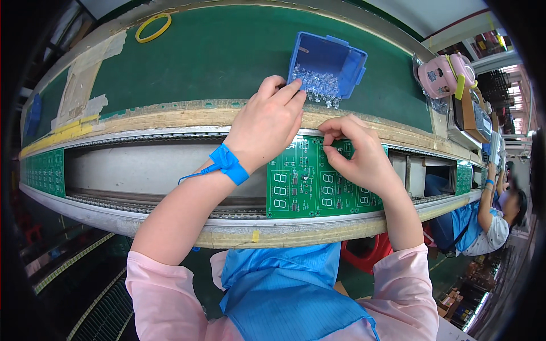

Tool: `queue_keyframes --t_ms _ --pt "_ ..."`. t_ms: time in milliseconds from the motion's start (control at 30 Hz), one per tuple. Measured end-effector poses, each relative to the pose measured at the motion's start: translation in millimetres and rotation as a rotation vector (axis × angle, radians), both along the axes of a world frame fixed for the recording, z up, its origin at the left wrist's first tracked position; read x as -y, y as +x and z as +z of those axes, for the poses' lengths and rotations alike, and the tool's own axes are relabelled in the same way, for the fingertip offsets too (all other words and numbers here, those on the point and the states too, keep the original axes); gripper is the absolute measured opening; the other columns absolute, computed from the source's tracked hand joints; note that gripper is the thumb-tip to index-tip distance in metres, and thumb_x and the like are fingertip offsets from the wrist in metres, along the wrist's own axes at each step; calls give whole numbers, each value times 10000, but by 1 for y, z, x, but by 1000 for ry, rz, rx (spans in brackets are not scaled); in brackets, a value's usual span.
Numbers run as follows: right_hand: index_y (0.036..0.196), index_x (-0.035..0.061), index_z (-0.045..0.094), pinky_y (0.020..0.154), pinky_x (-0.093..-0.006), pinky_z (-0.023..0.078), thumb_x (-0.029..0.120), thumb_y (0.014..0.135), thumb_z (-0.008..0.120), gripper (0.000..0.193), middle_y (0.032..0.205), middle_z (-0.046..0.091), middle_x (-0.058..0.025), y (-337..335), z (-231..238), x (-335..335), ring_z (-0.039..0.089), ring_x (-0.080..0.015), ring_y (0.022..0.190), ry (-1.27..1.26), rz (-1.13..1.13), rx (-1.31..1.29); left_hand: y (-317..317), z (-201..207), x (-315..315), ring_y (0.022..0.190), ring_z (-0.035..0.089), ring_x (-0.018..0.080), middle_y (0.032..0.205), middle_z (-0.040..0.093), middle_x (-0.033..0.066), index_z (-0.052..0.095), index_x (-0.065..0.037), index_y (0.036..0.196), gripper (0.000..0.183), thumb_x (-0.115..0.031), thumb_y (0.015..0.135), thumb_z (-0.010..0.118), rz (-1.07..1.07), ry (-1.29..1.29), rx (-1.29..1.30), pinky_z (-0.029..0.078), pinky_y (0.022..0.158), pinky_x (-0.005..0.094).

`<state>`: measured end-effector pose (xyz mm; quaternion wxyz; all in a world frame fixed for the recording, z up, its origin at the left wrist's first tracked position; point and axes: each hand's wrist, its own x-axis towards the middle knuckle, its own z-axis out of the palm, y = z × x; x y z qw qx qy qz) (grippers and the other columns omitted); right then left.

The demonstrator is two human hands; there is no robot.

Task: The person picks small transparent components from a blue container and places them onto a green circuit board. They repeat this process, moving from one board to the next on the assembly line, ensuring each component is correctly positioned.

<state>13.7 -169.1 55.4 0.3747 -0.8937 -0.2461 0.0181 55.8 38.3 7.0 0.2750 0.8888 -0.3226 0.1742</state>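
At the near lip of a blue plastic bin (348, 59), my left hand (267, 116) has its fingers loosely spread, with fingertips among small clear parts (319, 85). Its thumb is hidden, and I see nothing held. The clear parts look like tiny lamps; several spill over the lip. A green circuit board (307, 209) with white digit outlines lies across the rails below. Above its far right part, my right hand (361, 150) is closed, thumb and fingers curled towards each other near the board's far edge. Whatever they pinch, if anything, is too small to make out.
Metal conveyor rails (239, 215) run left to right, carrying another green board (45, 170) at the far left. Beyond lies a green work surface (210, 57) with a yellow tape ring (153, 28). A pink container (446, 75) stands right; a co-worker (480, 227) sits further right.
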Motion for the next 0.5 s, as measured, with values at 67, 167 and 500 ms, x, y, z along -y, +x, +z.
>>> queue_keyframes --t_ms 67,167,500 --pt "1073 18 623 723 -359 520 -41 767 638 311 827 623 -84 0 1 -1 624 -255 850 -27 -3 -1 0 0 0 1171 518 361 1287 607 154 649 38 1162 310 -93 882 634 -2 -20 -10 491 978 416" --pt "1073 16 621 713 -365 518 -41 768 635 311 822 617 -86 0 1 -2 623 -259 841 -37 -12 3 1 -1 0 1170 517 365 1286 606 157 649 37 1163 311 -90 878 636 -4 -32 -13 491 978 417" --pt "1053 22 610 705 -375 520 -38 766 638 294 814 612 -85 -1 -1 -1 623 -268 831 -70 -9 17 1 -2 0 1166 520 366 1285 606 164 649 41 1159 315 -87 871 640 -5 -20 -2 491 978 418"
